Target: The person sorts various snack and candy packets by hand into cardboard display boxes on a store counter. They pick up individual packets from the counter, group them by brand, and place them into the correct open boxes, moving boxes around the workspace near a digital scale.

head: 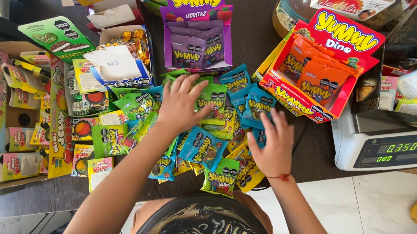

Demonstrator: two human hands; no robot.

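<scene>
purple display box (198,27) holds purple candy pouches; red and yellow display box (324,67) holds orange pouches; both stand on the dark table (262,13) behind a loose heap of green and blue candy packets (205,143). left hand (181,103) lies spread flat, fingers open, on the heap; right hand (270,145) rests open, fingers splayed, on its right edge, holding nothing.

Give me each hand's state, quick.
Left hand: open, fingers spread flat on the candy packets.
Right hand: open, resting on the packets, holding nothing.
</scene>
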